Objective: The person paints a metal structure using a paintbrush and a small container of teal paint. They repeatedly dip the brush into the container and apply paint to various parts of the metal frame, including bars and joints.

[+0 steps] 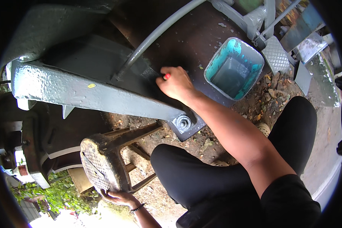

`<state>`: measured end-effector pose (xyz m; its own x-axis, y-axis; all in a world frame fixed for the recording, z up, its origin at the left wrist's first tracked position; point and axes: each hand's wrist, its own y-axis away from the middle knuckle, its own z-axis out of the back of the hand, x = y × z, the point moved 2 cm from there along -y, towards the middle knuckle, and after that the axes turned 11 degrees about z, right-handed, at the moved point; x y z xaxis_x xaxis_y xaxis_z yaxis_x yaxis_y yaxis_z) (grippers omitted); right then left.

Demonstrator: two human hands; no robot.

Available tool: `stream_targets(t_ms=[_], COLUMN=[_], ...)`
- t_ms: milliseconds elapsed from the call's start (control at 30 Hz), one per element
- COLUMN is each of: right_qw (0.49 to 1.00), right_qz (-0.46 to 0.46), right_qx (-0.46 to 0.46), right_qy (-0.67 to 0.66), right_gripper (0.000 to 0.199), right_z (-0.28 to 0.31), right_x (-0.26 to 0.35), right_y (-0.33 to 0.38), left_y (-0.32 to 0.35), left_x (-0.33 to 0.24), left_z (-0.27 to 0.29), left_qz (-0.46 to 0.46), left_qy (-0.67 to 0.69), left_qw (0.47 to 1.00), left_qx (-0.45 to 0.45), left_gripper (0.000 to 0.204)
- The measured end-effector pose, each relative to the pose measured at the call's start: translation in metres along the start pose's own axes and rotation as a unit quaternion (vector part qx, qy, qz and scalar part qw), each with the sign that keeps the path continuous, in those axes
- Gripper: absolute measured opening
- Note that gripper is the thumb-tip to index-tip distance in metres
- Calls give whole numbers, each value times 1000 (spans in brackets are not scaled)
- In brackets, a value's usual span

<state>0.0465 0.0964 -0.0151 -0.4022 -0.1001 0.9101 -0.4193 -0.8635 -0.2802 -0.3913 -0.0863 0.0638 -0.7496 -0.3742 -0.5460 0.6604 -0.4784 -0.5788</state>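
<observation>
My right hand point(175, 83) is closed round what looks like a paintbrush; only its red handle end point(166, 76) shows, and the bristles are hidden in shadow. It is over a dark metal plate point(171, 45), close to a patch of wet grey paint point(148, 71). Just in front runs a long grey-painted metal beam point(91, 89) with a glossy surface. At the lower left, my left hand point(119, 198) grips the seat edge of a worn, paint-stained stool point(98, 167), which is tipped on its side. To the right, a square tub point(247, 85) holds grey paint, with turquoise smears inside.
A curved grey rod point(155, 34) arches above the plate. Grey metal brackets and a patterned pedal point(276, 55) stand at the upper right. A round bolt fitting point(183, 122) ends the beam. Below are leaf-strewn soil point(268, 102) and my bent legs point(201, 171).
</observation>
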Motion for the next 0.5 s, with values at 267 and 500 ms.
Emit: stream_targets(t_ms=[267, 500], right_qw=[992, 999], right_qz=[-31, -35], right_qx=[-49, 40], right_qy=[-109, -12], right_gripper=[24, 35], right_z=[-12, 31], right_x=[-3, 40], right_y=[-28, 13], left_y=[2, -7], left_x=[-1, 13], left_z=[0, -2], left_qz=[-31, -9], left_qy=[1, 3], left_qw=[999, 1000], left_qx=[-15, -19], left_gripper=[58, 63])
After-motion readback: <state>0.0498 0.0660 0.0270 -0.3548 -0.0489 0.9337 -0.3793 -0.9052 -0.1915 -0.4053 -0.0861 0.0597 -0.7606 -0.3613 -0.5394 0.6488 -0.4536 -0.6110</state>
